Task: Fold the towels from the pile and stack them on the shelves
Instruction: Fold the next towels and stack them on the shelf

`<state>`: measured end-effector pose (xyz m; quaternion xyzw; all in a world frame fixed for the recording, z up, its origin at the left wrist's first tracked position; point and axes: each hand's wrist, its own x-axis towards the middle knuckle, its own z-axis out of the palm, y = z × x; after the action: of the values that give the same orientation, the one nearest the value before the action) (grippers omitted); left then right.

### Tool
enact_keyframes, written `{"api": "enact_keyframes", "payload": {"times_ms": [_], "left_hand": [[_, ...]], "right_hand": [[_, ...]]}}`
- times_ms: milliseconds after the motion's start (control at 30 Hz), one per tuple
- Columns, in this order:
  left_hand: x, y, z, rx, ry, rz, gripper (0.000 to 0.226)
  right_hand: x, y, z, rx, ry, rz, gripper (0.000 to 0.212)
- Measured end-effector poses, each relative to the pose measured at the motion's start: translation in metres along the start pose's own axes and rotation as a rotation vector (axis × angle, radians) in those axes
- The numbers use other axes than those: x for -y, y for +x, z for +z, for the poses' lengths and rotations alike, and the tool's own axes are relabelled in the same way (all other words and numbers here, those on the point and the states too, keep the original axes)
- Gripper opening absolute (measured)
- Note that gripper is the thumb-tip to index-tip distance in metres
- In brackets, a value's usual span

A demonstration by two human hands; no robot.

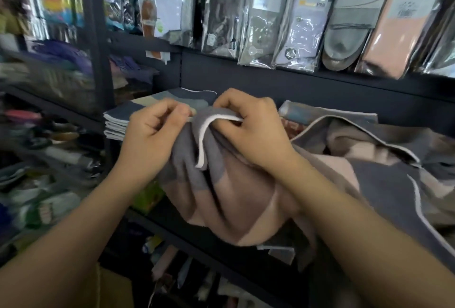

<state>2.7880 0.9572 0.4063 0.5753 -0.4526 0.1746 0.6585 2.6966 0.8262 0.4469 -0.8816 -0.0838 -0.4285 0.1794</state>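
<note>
Hands meet at centre frame: the left hand (pixel 157 132) and right hand (pixel 251 127) both pinch the white-trimmed edge of a grey-and-pink towel (pixel 221 192), which hangs bunched over the shelf (pixel 197 241). Folded towels (pixel 138 115) sit stacked just left; loose towels (pixel 369 155) lie right.

There is one view only — a wide-angle camera worn on the person's head, looking forward and down along both forearms. It sits close: the left hand (pixel 150 135) and right hand (pixel 251 132) meet near the middle of the picture, and the arms run out through the two bottom corners. The camera faces a dark shelf (pixel 221 241) whose front edge crosses slantwise below the hands, dropping toward the right. Hanging packets (pixel 302 19) fill the top edge — straight lines bow there, and the left side is blurred.
</note>
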Motion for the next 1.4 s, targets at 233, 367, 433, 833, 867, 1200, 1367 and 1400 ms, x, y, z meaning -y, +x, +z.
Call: {"api": "enact_keyframes", "payload": {"times_ms": [233, 367, 433, 833, 867, 1200, 1367, 1400], "left_hand": [[0.005, 0.013, -0.061, 0.169, 0.117, 0.08, 0.045], [0.037, 0.003, -0.084, 0.316, 0.427, 0.014, 0.048], [0.049, 0.002, -0.093, 0.338, 0.492, 0.051, 0.034], [0.081, 0.003, -0.128, 0.195, 0.258, 0.011, 0.047], [0.081, 0.003, -0.132, 0.159, 0.218, 0.003, 0.046], [0.129, -0.004, -0.172, 0.542, 0.655, -0.606, 0.045], [0.134, -0.021, -0.144, 0.795, 0.529, -0.28, 0.032], [0.139, -0.022, -0.143, 0.801, 0.57, -0.215, 0.026]], "right_hand": [[0.031, 0.016, 0.066, 0.053, 0.265, 0.154, 0.024], [0.018, 0.019, 0.101, 0.124, 0.295, 0.281, 0.03], [0.012, 0.019, 0.117, 0.144, 0.314, 0.299, 0.024], [-0.025, -0.012, 0.204, 0.112, 0.192, 0.241, 0.021], [-0.032, -0.018, 0.211, 0.13, 0.168, 0.281, 0.021], [-0.034, -0.022, 0.225, 0.209, 0.421, 0.703, 0.029], [0.001, -0.012, 0.231, 0.359, 0.387, 0.408, 0.019], [0.004, -0.011, 0.231, 0.337, 0.422, 0.428, 0.017]]}}
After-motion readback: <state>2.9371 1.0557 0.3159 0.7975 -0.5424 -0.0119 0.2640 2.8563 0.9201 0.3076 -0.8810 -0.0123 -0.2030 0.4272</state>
